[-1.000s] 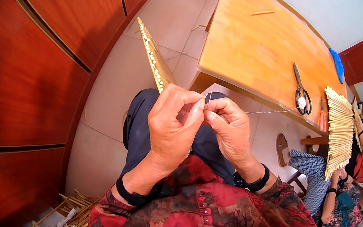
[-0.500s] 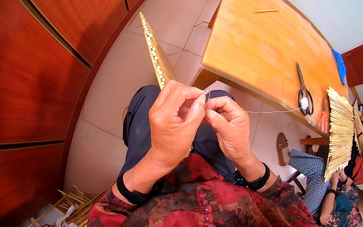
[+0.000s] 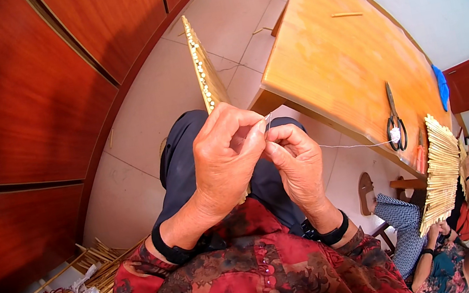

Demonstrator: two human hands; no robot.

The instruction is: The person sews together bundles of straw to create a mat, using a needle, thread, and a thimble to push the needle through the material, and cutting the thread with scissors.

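The wooden table (image 3: 328,73) carries a cut straw stalk (image 3: 347,14), black-handled scissors (image 3: 393,112) with a small ball of white thread (image 3: 395,135) at their handles, and an orange-handled tool (image 3: 420,158) near the edge. Stalk scraps (image 3: 112,138) lie on the pale tiled floor (image 3: 128,112).

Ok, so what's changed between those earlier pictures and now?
Very little. The table and scissors sit slightly further right in the picture, probably because the head camera shifted. I see nothing newly taken hold of or let go. The left hand and right hand are still pinched close together, and the white thread still runs from the right hand to the small white bundle at the scissors' handles.
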